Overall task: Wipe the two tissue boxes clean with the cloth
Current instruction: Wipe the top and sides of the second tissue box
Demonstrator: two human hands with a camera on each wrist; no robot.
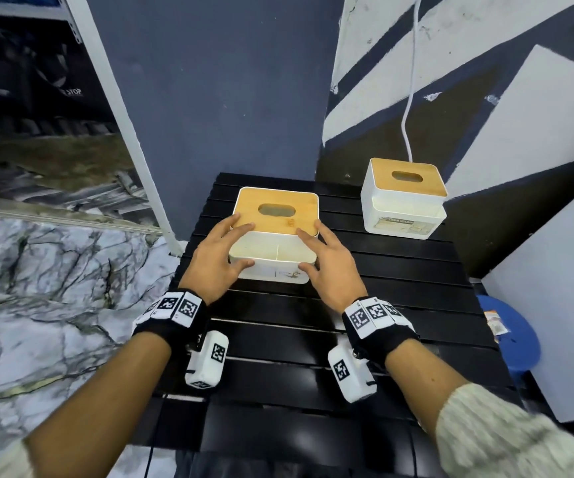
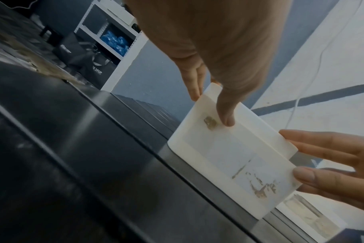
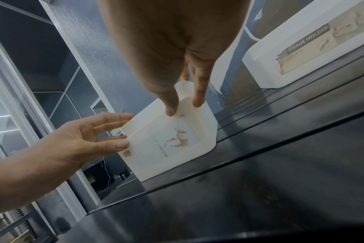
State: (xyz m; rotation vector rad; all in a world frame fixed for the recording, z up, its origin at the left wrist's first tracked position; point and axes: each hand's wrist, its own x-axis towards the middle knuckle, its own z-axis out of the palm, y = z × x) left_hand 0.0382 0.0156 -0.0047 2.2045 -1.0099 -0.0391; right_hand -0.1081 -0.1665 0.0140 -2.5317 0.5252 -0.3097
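Bracketing the near tissue box from both sides, the left hand and the right hand lie with their fingers nearly straight against its white walls, thumbs on the front face and fingertips reaching the edge of the lid; neither hand curls round anything, and neither holds a cloth. No cloth shows in any view, so I judge the wiping has not visibly begun here: the box looks as if it is being steadied or positioned, and both boxes remain to be cleaned.

In the left wrist view the front face is smooth, matte white plastic with rounded corners and a raised band near the top, marked by brownish torn scraps of a label and a smudge near the thumb. Those residues are the obvious work left. The lid is flat, pale bamboo-like wood with an oval slot in its middle, and a shallow divided tray sits at the front of the box.

Well apart, toward the back right, stands the second tissue box of the same build, its front still bearing a worn sticker reading "TISSUE HOLDER" in the right wrist view. Both rest on a black slatted table with a glossy finish. A white cable hangs down the painted wall behind.
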